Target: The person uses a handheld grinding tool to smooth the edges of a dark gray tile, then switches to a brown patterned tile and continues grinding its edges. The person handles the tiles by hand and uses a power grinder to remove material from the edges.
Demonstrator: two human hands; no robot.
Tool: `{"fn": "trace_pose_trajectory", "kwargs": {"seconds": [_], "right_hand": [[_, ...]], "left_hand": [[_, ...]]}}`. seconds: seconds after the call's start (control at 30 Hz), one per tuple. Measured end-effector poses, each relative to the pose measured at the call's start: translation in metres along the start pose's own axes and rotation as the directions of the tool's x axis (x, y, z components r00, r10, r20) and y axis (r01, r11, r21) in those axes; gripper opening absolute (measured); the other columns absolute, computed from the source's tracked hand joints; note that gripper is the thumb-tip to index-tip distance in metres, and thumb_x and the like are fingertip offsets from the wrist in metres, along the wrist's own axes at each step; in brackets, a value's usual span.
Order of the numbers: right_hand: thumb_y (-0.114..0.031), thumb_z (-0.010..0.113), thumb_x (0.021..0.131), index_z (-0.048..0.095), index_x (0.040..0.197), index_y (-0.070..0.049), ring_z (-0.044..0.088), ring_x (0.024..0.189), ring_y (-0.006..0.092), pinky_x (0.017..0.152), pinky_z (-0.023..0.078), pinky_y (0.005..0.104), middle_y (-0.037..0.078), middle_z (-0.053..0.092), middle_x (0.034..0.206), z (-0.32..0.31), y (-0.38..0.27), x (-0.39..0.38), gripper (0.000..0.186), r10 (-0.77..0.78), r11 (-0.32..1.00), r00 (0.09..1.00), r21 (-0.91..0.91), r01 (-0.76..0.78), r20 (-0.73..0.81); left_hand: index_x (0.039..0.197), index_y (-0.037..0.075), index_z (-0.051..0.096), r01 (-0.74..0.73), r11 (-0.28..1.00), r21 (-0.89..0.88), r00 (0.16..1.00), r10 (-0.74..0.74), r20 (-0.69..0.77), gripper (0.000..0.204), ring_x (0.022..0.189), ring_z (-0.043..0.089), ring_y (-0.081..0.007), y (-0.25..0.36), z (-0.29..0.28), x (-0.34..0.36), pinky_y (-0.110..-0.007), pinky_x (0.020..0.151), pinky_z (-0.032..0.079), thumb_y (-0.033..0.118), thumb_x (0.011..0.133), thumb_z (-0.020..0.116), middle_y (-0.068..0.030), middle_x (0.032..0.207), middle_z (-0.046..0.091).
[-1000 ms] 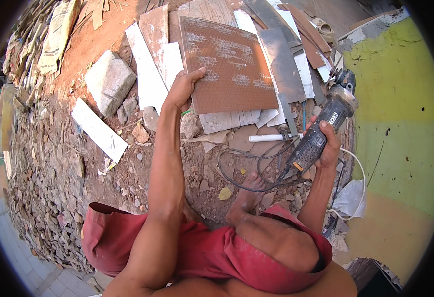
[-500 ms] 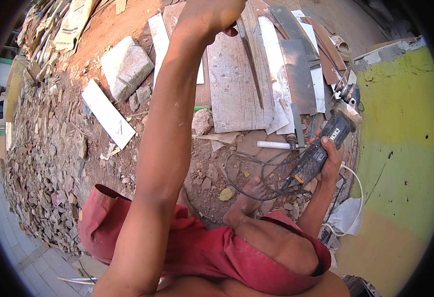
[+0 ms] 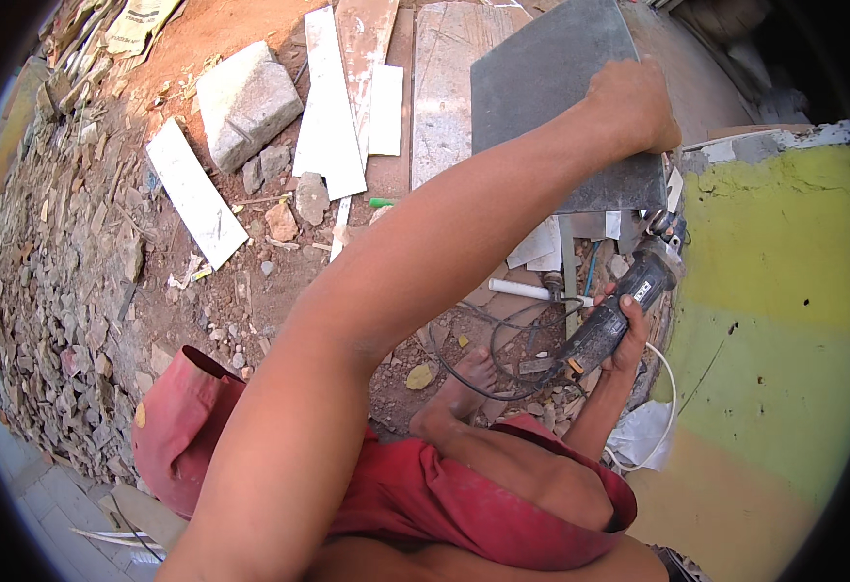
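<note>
My left hand (image 3: pixel 633 105) is closed on the right-hand edge of a dark grey square tile (image 3: pixel 531 92), with the fingers partly hidden. The tile's broad face shows above a pale wooden board (image 3: pixel 439 107). At the right, near the wall, my right hand (image 3: pixel 630 335) is wrapped around the body of a black angle grinder (image 3: pixel 604 315). The grinder's metal head points up and away from me. Whether its disc turns cannot be told. A dark cable (image 3: pixel 478 388) loops from its rear end across the ground beside my foot.
White tile strips (image 3: pixel 333 107) lie at the centre back, another white strip (image 3: pixel 197 194) farther left. A concrete block (image 3: pixel 248 105) rests on the soil. Rubble (image 3: pixel 66 320) covers the left side. A yellow-green wall (image 3: pixel 774 291) stands close on the right. A white tube (image 3: pixel 520 288) lies near the grinder.
My left hand has moved right and nearer, bringing the dark grey tile's broad face into view over the boards. My right hand keeps hold of the angle grinder, almost unmoved.
</note>
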State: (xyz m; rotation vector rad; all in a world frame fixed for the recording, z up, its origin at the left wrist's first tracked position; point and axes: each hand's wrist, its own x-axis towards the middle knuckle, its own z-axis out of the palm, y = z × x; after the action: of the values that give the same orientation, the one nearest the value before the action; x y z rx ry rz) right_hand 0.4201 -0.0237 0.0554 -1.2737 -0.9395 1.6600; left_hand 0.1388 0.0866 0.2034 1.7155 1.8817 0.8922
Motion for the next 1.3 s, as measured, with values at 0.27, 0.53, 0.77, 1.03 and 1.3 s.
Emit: {"fn": "trace_pose_trajectory", "kwargs": {"seconds": [0.27, 0.53, 0.77, 1.03, 1.3], "right_hand": [[-0.031, 0.064, 0.087, 0.058, 0.114, 0.003, 0.067, 0.071, 0.0227, 0.061, 0.058, 0.0342, 0.014, 0.067, 0.087, -0.021, 0.008, -0.005, 0.044, 0.069, 0.996, 0.998, -0.054, -0.069, -0.003], [-0.017, 0.069, 0.082, 0.057, 0.112, 0.005, 0.068, 0.068, 0.021, 0.059, 0.058, 0.0305, 0.015, 0.067, 0.085, 0.022, 0.008, -0.013, 0.039, 0.003, 0.986, 1.0, -0.167, 0.002, 0.027], [-0.021, 0.078, 0.073, 0.057, 0.111, 0.001, 0.063, 0.075, 0.0141, 0.067, 0.052, 0.0284, 0.008, 0.065, 0.091, 0.063, 0.013, -0.027, 0.048, 0.008, 0.926, 0.985, -0.373, 0.058, 0.175], [-0.023, 0.079, 0.07, 0.055, 0.119, 0.004, 0.059, 0.091, 0.02, 0.085, 0.048, 0.0345, 0.01, 0.062, 0.099, 0.094, 0.018, -0.032, 0.061, -0.006, 0.859, 0.923, -0.471, 0.202, 0.384], [-0.025, 0.08, 0.069, 0.051, 0.124, 0.006, 0.062, 0.096, 0.0285, 0.09, 0.048, 0.0384, 0.017, 0.065, 0.104, 0.105, 0.016, -0.036, 0.069, -0.055, 0.804, 0.903, -0.517, 0.293, 0.426]], "left_hand": [[0.123, -0.009, 0.055, -0.038, 0.998, 0.051, 0.999, 0.038, -0.01, 0.057, 0.088, 0.072, -0.0352, 0.003, 0.013, 0.005, -0.038, 0.08, 0.058, 0.026, 0.078, 0.064, -0.0292, 0.096, 0.069], [0.114, -0.004, 0.061, -0.099, 0.993, -0.067, 0.964, 0.079, -0.253, 0.041, 0.08, 0.07, -0.039, -0.021, -0.035, -0.039, -0.044, 0.078, 0.056, 0.018, 0.08, 0.056, -0.0275, 0.094, 0.07], [0.128, -0.006, 0.05, 0.104, 0.986, -0.129, 0.993, -0.11, -0.037, 0.052, 0.073, 0.07, -0.0263, -0.058, -0.092, -0.072, -0.037, 0.06, 0.057, 0.017, 0.082, 0.055, -0.0216, 0.086, 0.068], [0.153, 0.0, 0.025, 0.037, 0.982, -0.186, 0.997, -0.048, -0.052, 0.077, 0.079, 0.063, -0.0189, -0.114, -0.112, -0.084, -0.029, 0.068, 0.052, 0.012, 0.083, 0.054, -0.0166, 0.098, 0.065], [0.154, 0.0, 0.025, 0.057, 0.964, -0.259, 0.99, -0.088, -0.107, 0.079, 0.097, 0.057, -0.0166, -0.135, -0.112, -0.088, -0.029, 0.086, 0.048, 0.012, 0.083, 0.057, -0.0125, 0.115, 0.06]]}}
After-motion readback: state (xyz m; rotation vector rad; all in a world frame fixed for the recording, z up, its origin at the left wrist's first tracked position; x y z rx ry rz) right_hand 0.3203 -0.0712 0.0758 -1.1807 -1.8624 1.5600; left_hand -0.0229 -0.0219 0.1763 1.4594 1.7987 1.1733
